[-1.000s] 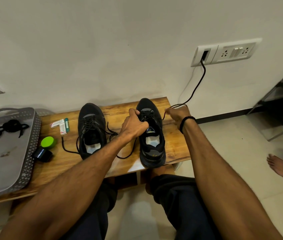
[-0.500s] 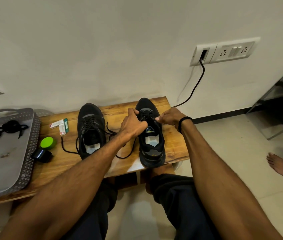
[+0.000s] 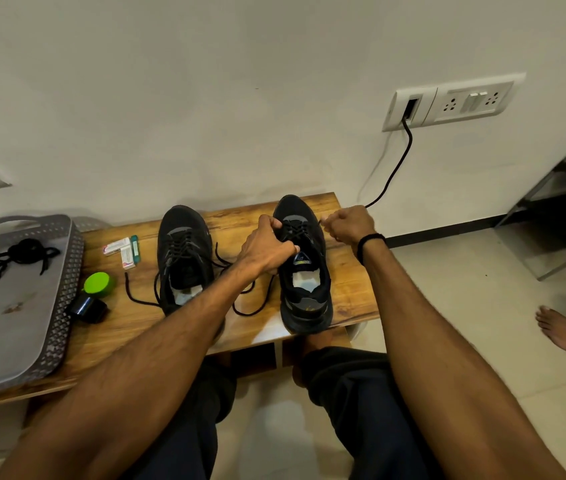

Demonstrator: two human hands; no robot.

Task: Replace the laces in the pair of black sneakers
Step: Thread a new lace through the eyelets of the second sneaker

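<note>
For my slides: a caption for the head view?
Left hand grips a black sneaker on the wooden bench while right hand pinches its lace.

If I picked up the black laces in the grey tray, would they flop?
Probably yes: the laces lie in loose tangled curls, so they'd likely dangle. They look thin, so probably very light. Tangled, they may lift together.

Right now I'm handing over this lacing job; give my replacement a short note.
Left hand grips the laced front of the black sneaker on the right, steadying it.
Right hand pinches that shoe's black lace end, held out to the side.
Both sneakers stand on the wooden bench; the black sneaker on the left looks laced, ends loose.
A bundle of black laces lies in the grey perforated tray.
Left: finish threading, tie both.
</note>
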